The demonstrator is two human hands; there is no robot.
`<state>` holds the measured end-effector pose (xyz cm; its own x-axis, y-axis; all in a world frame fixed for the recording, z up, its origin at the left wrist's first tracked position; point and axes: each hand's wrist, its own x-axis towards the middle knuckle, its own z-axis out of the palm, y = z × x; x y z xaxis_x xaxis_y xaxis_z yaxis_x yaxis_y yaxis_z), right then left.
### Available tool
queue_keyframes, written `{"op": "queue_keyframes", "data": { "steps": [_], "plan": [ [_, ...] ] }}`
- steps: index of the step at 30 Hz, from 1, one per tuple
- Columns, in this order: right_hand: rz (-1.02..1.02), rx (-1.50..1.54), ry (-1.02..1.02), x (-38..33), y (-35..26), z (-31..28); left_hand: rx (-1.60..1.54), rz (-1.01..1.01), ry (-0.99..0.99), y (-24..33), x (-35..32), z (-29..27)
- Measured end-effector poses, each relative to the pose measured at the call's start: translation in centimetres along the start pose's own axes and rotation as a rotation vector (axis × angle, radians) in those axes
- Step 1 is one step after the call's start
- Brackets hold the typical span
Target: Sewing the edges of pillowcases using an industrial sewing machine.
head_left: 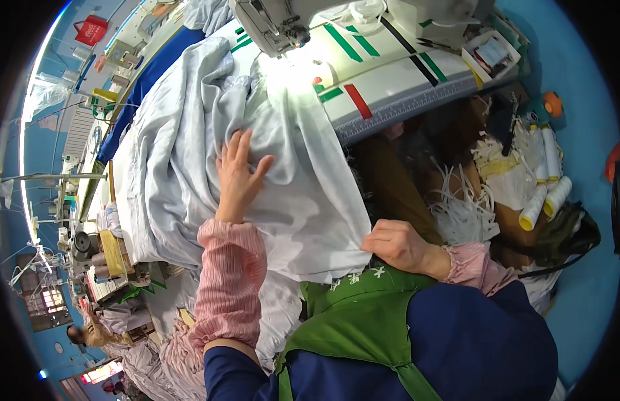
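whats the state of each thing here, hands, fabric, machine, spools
left hand: open, flat on the fabric
right hand: closed, pinching the fabric's edge
pale fabric: rumpled, draped over the table edge
sewing machine: lamp lit, fabric beneath it
thread spools: lying on their sides

Thread cones (545, 194) lie right; a red bag (91, 30) hangs far left.

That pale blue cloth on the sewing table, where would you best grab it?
Probably at the near hanging edge of the pale blue cloth, coming from the right, as the right hand does: it hangs free of the table there. The left hand lies flat on top.
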<state>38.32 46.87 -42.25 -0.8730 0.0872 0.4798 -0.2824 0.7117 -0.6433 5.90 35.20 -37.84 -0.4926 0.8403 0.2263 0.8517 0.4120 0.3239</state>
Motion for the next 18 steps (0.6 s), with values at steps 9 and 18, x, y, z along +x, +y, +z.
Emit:
{"op": "queue_keyframes", "data": {
  "steps": [9, 18],
  "plan": [
    [0.1, -0.019, -0.054, 3.9, 3.4, -1.6, 0.195, -0.107, -0.021, -5.2, 6.1, 1.6],
    [0.149, -0.044, 0.015, 7.9, 6.2, -1.7, 0.259, -0.054, 0.053, -9.4, 11.7, 2.2]
  ]
}}
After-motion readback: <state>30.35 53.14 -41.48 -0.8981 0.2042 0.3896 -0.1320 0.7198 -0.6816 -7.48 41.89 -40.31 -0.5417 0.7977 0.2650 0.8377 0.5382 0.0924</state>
